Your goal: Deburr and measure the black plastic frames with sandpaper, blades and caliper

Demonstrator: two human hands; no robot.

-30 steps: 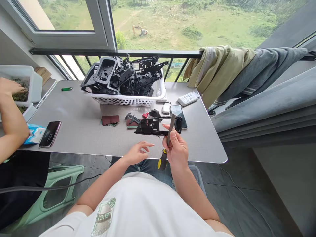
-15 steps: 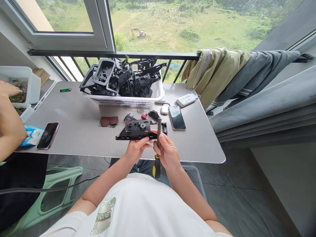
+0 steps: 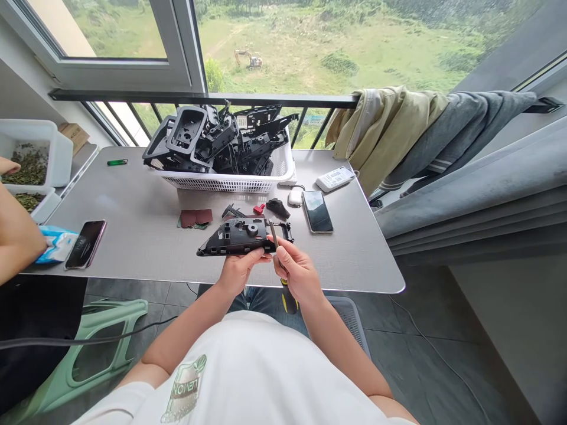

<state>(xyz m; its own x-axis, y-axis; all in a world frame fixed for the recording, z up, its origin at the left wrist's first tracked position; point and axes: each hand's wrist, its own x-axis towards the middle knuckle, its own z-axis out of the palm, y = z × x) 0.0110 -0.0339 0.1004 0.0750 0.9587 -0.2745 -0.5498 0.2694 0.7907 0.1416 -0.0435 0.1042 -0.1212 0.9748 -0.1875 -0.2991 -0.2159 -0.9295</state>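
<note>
My left hand (image 3: 241, 273) grips the near edge of a black moulded plastic part (image 3: 234, 237), which is held just above the grey table. My right hand (image 3: 297, 273) is shut around a yellow-and-black handled screwdriver (image 3: 289, 298). Its steel shaft (image 3: 273, 234) leans up and away from my palm, with the tip at the part's right end. I cannot tell whether the tip touches the plastic. Beyond the part lie a steel caliper (image 3: 233, 211), a small red piece (image 3: 259, 208) and a black piece (image 3: 277, 208).
A white basket (image 3: 225, 184) heaped with black parts stands on the table (image 3: 133, 236), near a phone (image 3: 317, 211) and sandpaper pieces (image 3: 195, 218). At left, a co-worker's arm (image 3: 18, 236) reaches towards a white tub of dried leaves (image 3: 31, 165). Railing and window lie beyond.
My left hand has closed on the black part and moved it left. The screwdriver has tilted, its shaft now leaning towards the part.
</note>
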